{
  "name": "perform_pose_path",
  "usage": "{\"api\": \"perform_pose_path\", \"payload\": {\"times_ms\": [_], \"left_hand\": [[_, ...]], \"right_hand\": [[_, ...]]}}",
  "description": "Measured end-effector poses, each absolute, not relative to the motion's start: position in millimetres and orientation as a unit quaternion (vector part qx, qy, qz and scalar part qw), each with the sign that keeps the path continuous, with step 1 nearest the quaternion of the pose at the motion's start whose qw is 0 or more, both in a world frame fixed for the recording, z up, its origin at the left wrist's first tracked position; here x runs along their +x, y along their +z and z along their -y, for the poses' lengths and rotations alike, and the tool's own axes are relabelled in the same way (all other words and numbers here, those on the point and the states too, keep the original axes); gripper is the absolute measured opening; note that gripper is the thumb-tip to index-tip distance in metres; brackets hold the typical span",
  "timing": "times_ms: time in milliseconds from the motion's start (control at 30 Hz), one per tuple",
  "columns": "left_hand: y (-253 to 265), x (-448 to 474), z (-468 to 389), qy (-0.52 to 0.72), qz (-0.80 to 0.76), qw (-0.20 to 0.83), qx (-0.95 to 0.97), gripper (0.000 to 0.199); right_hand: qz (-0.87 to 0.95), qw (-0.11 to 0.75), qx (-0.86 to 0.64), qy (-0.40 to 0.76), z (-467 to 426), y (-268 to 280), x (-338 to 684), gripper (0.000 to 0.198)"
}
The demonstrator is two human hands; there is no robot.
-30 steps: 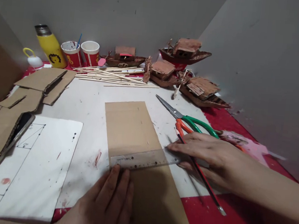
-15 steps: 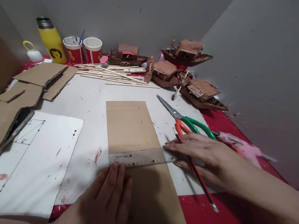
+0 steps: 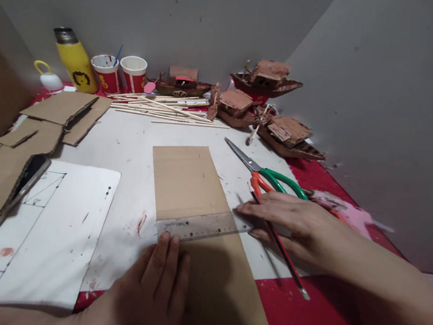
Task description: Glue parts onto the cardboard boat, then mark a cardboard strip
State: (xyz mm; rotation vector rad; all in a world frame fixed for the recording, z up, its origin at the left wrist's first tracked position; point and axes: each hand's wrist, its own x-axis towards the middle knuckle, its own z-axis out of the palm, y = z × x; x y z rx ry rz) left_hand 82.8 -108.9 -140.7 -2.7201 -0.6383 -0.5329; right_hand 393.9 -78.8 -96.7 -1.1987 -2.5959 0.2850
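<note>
White paper over red cloth | your left hand: fingers close together, tips at near-left edge of ruler | ruler: clear, marked, lies crosswise on cardboard, right end slightly farther | cardboard: plain brown, long axis away from you | your right hand: fingers holding dark-red pencil

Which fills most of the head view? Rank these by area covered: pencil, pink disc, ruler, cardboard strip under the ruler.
1. Cardboard strip
2. Ruler
3. Pencil
4. Pink disc
</note>
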Motion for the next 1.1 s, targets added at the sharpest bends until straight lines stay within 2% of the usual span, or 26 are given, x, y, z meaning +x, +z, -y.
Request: {"api": "perform_pose_path", "payload": {"times_ms": [600,833,1100], "left_hand": [[-137,82,104,-0.151,0.205,0.15,-0.955,0.037],[-130,84,99,-0.1,0.212,0.09,-0.968,0.053],[-116,92,96,-0.035,0.213,0.089,-0.972,0.057]], "right_hand": [[0.892,0.11,-0.433,0.072,84,-103,398,0.034],[0.886,0.101,-0.441,0.101,84,-87,384,0.027],[0.874,0.086,-0.464,0.117,87,-86,385,0.03]]}}
